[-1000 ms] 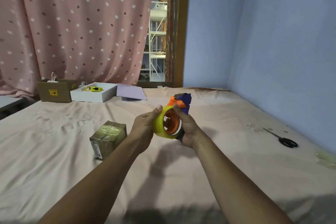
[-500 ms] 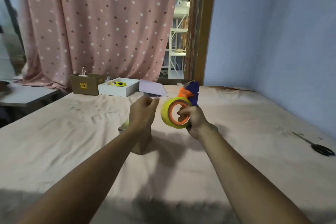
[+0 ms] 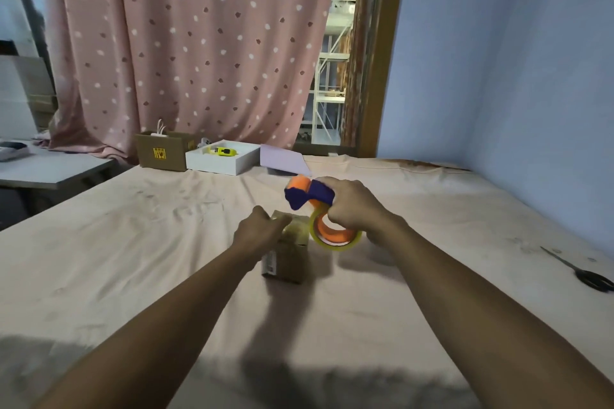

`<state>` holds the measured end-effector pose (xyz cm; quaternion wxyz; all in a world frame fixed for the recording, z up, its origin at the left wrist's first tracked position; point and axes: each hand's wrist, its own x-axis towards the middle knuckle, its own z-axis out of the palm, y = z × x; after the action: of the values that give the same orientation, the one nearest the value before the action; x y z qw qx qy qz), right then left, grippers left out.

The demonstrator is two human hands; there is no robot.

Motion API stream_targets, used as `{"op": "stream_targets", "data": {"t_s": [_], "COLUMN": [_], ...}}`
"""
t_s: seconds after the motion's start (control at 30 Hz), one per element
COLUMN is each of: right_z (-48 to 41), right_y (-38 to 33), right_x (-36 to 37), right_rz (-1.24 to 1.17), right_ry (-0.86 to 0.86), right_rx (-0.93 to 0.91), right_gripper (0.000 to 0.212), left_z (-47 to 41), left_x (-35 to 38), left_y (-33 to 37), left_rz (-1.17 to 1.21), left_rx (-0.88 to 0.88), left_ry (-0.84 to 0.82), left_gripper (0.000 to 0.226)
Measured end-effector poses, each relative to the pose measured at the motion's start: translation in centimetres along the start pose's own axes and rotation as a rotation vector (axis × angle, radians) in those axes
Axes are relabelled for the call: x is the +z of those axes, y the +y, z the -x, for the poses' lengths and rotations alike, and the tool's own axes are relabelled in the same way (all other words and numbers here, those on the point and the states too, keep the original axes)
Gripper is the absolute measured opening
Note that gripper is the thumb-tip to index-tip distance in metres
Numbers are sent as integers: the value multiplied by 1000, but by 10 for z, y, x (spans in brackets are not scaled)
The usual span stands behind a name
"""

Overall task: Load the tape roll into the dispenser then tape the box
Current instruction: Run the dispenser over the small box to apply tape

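Observation:
A small brown cardboard box wrapped in clear tape lies on the pink bedsheet in the middle of the view. My left hand rests on its top left side with the fingers curled against it. My right hand grips the blue and orange tape dispenser just above the box's right end. The yellowish tape roll on its orange hub sits in the dispenser and hangs beside the box's right edge.
Black scissors lie at the right edge of the bed. At the far end stand a brown carton, a white tray holding a yellow item, and a lilac sheet. A grey table stands on the left.
My left hand let go of the tape roll and dropped onto the box. My right hand turned the dispenser over and lowered it towards the box's right end.

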<state>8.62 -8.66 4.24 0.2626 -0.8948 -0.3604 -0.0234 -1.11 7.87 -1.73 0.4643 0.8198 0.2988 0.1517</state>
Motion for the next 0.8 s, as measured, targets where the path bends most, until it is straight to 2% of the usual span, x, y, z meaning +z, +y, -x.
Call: {"op": "stream_targets", "data": {"t_s": [0.17,0.27,0.4,0.53,0.6,0.7,0.8], "right_z": [-1,-2,-8,-15,-19,-22,-22], "right_y": [6,7,3,-8,-14,-21,-24], "right_x": [-16,-16,-10,-9,-9,-8,-10], "right_rz": [254,344,427,524,560,610,640], "right_ry": [-103,-150,-189,-203,-214,-234,-229], "right_rx": [-34,-36,-63,-105,-123,-144,-170], "right_gripper": [77,80,80,75,73,72,72], "left_z": [-5,-8,-15,-13,-10,-14,-19], "left_x": [10,7,-6,-13,-10,-6,-6], "left_y": [3,-5,-10,-13,-17,-24,-20], "left_rz": [70,157,214,375,395,451,489], "left_rx": [-15,-7,-5,-102,-89,-64,7], "left_ry": [-45,-3,107,-111,-152,-106,-33], "left_gripper": [30,21,34,24,23,21,29]}}
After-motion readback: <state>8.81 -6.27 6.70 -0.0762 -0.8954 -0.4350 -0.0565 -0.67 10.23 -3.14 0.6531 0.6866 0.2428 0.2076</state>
